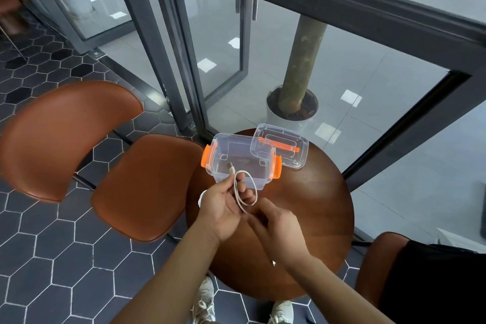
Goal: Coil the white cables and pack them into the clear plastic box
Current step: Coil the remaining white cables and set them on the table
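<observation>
Head view, looking down over a small round wooden table (pixel 310 218). Item one: a clear plastic box (pixel 240 159), lidless, with orange latches on its left and right ends, standing upright on the far-left part of the tabletop; its interior shows nothing but the transparent base. Item two: the box's clear lid (pixel 282 147), with an orange handle strip across it, lying on the table just behind and to the right of the box, its near-left corner overlapping the box's far-right rim. Item three: a white cable (pixel 246 188), held above the table in front of the box, formed into one loose loop whose top crosses the box's near wall in the picture; a plug end points up toward the box's left side. A further pale loop shows at the left hand's outer edge, too small to identify. Left hand (pixel 223 208): palm up, fingers curled closed around the cable, thumb and forefinger pinching the run below the plug. Right hand (pixel 278 229): just beside the left, fingers partly bent, fingertips at the lower end of the loop; whether they actually grip the cable cannot be told. Surroundings: two brown upholstered chairs (pixel 142 187) left of the table, dark hexagonal floor tiles (pixel 52 258), a potted tree (pixel 297 102) behind glass, white sneakers (pixel 207 300) at the bottom edge.
</observation>
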